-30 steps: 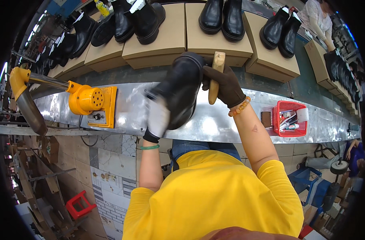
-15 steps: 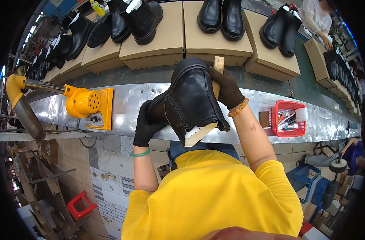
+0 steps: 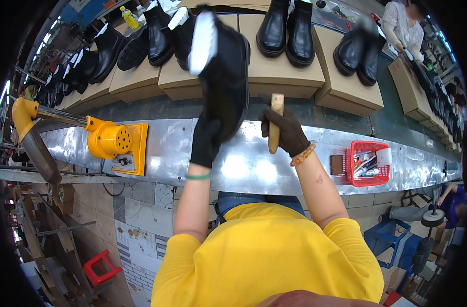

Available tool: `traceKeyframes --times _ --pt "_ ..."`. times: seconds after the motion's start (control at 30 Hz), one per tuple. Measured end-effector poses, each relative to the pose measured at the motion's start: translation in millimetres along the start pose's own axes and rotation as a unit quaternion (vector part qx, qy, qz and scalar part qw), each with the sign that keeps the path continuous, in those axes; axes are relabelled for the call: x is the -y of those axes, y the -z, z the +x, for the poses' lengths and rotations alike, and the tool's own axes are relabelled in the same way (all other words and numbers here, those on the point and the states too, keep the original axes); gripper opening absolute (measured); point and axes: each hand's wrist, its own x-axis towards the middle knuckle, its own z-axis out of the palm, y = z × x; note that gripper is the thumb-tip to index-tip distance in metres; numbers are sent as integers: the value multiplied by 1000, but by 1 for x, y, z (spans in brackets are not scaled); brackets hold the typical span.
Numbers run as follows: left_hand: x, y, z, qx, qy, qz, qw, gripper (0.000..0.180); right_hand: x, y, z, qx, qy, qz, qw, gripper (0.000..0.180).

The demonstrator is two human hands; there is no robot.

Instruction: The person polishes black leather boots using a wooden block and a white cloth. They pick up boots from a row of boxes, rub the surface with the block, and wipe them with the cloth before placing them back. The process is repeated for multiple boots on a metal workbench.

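My left hand (image 3: 206,143), in a black glove, grips a black ankle boot (image 3: 224,84) by its lower end. The boot is held out over the bench with its white-lined opening up and away from me; it is smeared by motion. In my gloved right hand (image 3: 290,132) is a narrow pale wooden tool (image 3: 275,125), held upright between fingers and thumb. Its working side is hidden, so I cannot tell its kind. The boot and the wooden tool are apart, above the metal bench (image 3: 248,166).
Cardboard boxes (image 3: 282,79) with pairs of black boots (image 3: 300,41) line the far side. A yellow machine (image 3: 113,139) stands left on the bench. To the right are a red basket (image 3: 353,171) of small items and a brown block (image 3: 337,165). Another person (image 3: 404,28) works far right.
My left hand has swung the boot away from me toward the boxes, turning its opening upward. My right hand, with the wooden tool, has come off the boot and moved slightly nearer.
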Motion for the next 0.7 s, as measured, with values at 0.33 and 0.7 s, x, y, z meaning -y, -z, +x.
traceKeyframes --times 0.33,0.7 --pt "-4 -4 189 -108 -50 -2 993 65 -48 36 -23 -86 -74 -82 990 48" --pt "0 4 180 -103 -38 128 986 52 -81 58 -17 -97 -107 -47 988 45"
